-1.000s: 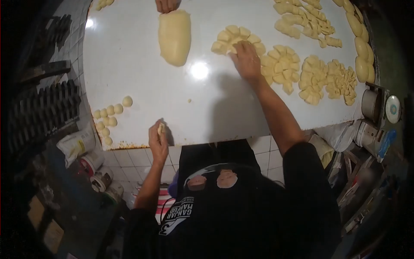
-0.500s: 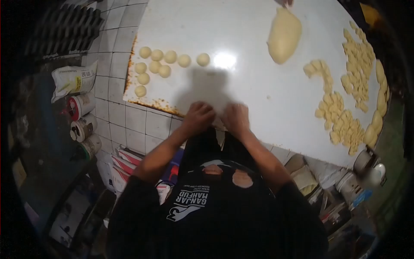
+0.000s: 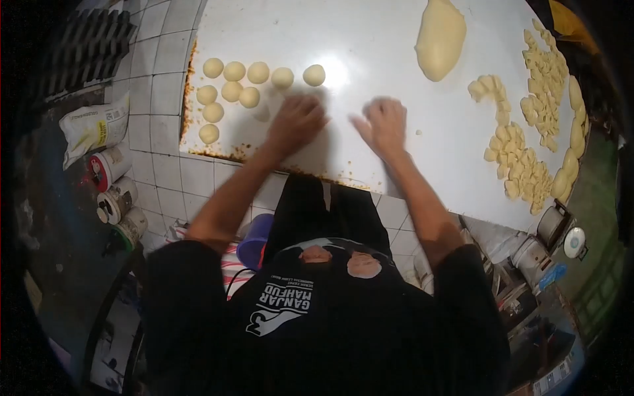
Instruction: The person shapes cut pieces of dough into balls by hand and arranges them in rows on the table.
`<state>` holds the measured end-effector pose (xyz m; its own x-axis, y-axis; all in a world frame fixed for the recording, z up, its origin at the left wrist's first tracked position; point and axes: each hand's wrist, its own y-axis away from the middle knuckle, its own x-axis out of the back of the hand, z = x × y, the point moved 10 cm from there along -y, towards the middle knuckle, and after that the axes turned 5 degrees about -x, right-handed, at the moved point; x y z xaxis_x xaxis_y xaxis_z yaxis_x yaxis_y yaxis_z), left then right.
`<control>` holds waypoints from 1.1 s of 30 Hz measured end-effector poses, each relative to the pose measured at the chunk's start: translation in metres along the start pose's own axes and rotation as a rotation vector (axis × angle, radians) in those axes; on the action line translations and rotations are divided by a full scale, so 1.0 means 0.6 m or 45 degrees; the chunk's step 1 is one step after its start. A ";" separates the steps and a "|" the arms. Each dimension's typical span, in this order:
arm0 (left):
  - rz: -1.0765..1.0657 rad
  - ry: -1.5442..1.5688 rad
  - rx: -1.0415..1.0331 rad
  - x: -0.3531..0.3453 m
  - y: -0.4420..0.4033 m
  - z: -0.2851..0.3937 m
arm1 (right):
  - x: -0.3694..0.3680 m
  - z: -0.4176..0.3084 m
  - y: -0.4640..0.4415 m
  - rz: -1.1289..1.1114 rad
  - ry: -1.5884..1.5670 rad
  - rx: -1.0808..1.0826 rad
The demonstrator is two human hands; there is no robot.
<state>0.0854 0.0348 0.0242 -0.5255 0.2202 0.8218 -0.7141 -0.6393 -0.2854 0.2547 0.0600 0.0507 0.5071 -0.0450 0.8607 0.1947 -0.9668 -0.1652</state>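
My left hand [image 3: 297,123] is over the white tabletop, palm down, with its fingers curled under and somewhat blurred. Whatever may be beneath those fingers is hidden. Just beyond it lie several round dough balls [image 3: 282,77], set in loose rows at the table's left side; a single dough ball [image 3: 314,75] sits a little apart from them. My right hand [image 3: 384,127] hovers to the right, thumb spread away from loosely bent fingers, and nothing shows in it. A large oval dough lump [image 3: 440,41] rests on the far part of the table, beyond my right hand.
Many small cut dough pieces [image 3: 525,165] spread over the right side of the white table [image 3: 456,152]. Dough rolls [image 3: 576,132] line its right edge. Buckets [image 3: 117,199] and a sack [image 3: 96,129] stand left on the floor; a purple bucket [image 3: 254,241] is below the near edge.
Both hands have moved forward from the near table edge onto the tabletop, and the gap between them has widened. The hand at the far end of the large dough lump is out of view.
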 end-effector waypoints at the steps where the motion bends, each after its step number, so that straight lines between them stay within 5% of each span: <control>1: 0.057 -0.134 0.234 -0.037 -0.028 0.004 | -0.038 -0.006 0.003 0.036 0.085 -0.154; 2: 0.108 -0.267 0.463 -0.051 -0.025 -0.001 | -0.075 -0.006 0.022 0.074 0.169 -0.315; 4: 0.337 -0.018 0.426 0.012 0.038 0.031 | -0.046 -0.056 0.099 0.017 -0.091 -0.147; 6: 0.240 0.201 -0.015 0.066 0.069 0.036 | -0.037 -0.005 0.138 -0.246 -0.174 0.120; 7: 0.239 0.196 -0.015 0.082 0.037 0.016 | -0.044 0.033 0.117 -0.387 -0.025 0.106; 10: 0.172 -0.176 0.157 0.042 -0.016 0.006 | -0.013 0.001 -0.022 0.135 0.034 -0.108; 12: 0.288 0.028 0.466 -0.043 0.001 0.018 | -0.094 -0.010 0.042 0.014 0.165 -0.206; 14: 0.404 0.108 0.332 0.032 0.028 0.046 | -0.044 -0.035 0.115 -0.135 -0.119 0.136; 16: 0.274 0.106 0.113 0.042 0.082 0.008 | -0.048 0.030 0.099 -0.472 -0.135 0.217; 17: -0.131 -0.092 0.149 -0.009 0.084 -0.039 | -0.052 0.045 0.064 -0.245 0.052 0.231; 18: 0.196 -0.194 0.382 0.058 0.012 -0.046 | -0.017 0.026 -0.003 -0.072 0.076 0.132; 20: 0.443 -0.268 0.532 0.013 -0.026 -0.007 | -0.033 0.001 -0.025 0.172 -0.014 -0.079; 21: 0.456 -0.277 0.522 0.015 -0.008 0.014 | -0.093 0.001 0.019 -0.161 0.073 -0.068; 22: 0.424 -0.091 0.420 0.014 0.024 0.060 | -0.028 -0.030 0.050 0.033 -0.188 0.111; 24: 0.413 0.048 0.308 0.034 0.060 0.033 | -0.012 0.008 0.074 -0.180 -0.264 0.343; 26: 0.044 -0.126 0.320 0.003 0.094 -0.039 | -0.018 0.047 0.019 -0.150 -0.036 0.316; 27: 0.363 -0.214 0.482 0.068 0.031 -0.040 | -0.008 0.035 -0.023 -0.037 -0.043 0.196; 29: 0.375 -0.212 0.601 0.003 -0.008 0.005 | -0.026 0.010 -0.042 0.088 -0.015 -0.026; 30: 0.397 -0.225 0.690 -0.005 -0.013 0.005 | -0.060 0.003 0.006 -0.023 0.012 0.111; 33: 0.447 -0.020 0.424 0.022 0.062 0.015 | -0.025 0.049 0.049 -0.209 -0.259 0.374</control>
<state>0.0561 0.0073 0.0290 -0.6996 -0.0607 0.7120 -0.3065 -0.8746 -0.3757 0.2774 0.0396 0.0186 0.5998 0.1835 0.7788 0.5043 -0.8424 -0.1899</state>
